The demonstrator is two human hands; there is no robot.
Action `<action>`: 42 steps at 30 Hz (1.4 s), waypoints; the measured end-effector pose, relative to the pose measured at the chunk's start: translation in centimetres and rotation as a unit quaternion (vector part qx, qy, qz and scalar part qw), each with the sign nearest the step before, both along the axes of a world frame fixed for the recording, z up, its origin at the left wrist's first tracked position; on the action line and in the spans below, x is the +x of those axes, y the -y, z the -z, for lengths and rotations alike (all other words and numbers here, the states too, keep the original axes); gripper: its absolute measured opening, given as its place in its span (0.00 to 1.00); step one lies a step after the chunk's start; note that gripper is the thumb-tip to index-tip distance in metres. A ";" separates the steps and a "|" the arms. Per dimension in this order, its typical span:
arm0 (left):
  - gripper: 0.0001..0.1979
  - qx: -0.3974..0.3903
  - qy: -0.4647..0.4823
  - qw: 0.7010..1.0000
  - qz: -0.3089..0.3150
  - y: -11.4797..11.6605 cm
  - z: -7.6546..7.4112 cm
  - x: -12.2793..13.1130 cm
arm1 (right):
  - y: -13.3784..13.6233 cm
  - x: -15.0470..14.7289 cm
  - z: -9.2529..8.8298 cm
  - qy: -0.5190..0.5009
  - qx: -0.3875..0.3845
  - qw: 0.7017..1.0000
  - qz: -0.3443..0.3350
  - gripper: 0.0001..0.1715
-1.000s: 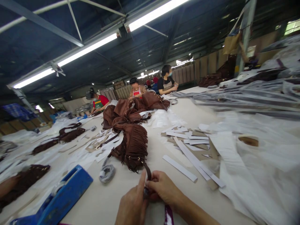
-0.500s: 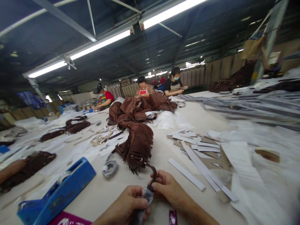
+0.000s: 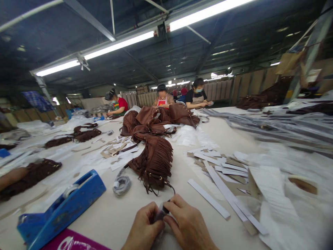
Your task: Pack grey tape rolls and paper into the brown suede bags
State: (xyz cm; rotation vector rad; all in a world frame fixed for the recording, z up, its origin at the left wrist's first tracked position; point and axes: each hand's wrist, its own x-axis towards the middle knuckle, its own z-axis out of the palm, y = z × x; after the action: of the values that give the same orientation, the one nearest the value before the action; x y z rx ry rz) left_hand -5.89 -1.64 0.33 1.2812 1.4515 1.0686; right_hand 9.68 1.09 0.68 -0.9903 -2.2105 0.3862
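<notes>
A dark brown fringed bag [image 3: 155,163] lies on the table just beyond my hands. Its strap [image 3: 170,188] runs from a metal ring toward me, and part of it is inside a clear plastic wrap [image 3: 159,215]. My left hand [image 3: 145,222] pinches the wrapped strap between thumb and fingers. Close against it, my right hand [image 3: 186,218] grips the strap at the wrap's end, its fingers bent over it. The rest of the wrapped part is mostly hidden under my hands. Left of the bag rests a coil of plastic-wrapped strap [image 3: 121,185].
A blue tape dispenser [image 3: 65,208] stands at left on a purple item [image 3: 75,241]. Paper strips [image 3: 208,198] and a roll of white wrap [image 3: 301,184] lie at right. More brown bags [image 3: 156,119] are piled behind; several people work at the back. Another person's arm [image 3: 11,178] reaches in at left.
My right hand has come down and in against my left, both now close together on the strap. The strap between bag and hands shows less. The view has shifted slightly.
</notes>
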 end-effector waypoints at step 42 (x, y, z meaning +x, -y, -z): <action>0.05 0.080 -0.188 0.979 0.005 0.0 0.6 1.0 | -0.3 -0.2 -0.2 -0.127 -0.165 0.977 0.042 0.08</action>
State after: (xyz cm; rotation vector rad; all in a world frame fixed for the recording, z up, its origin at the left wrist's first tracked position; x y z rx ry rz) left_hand -4.87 -1.62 -0.26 1.6730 1.6595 0.9868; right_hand 9.49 1.43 0.84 -1.1335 -1.9015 0.8144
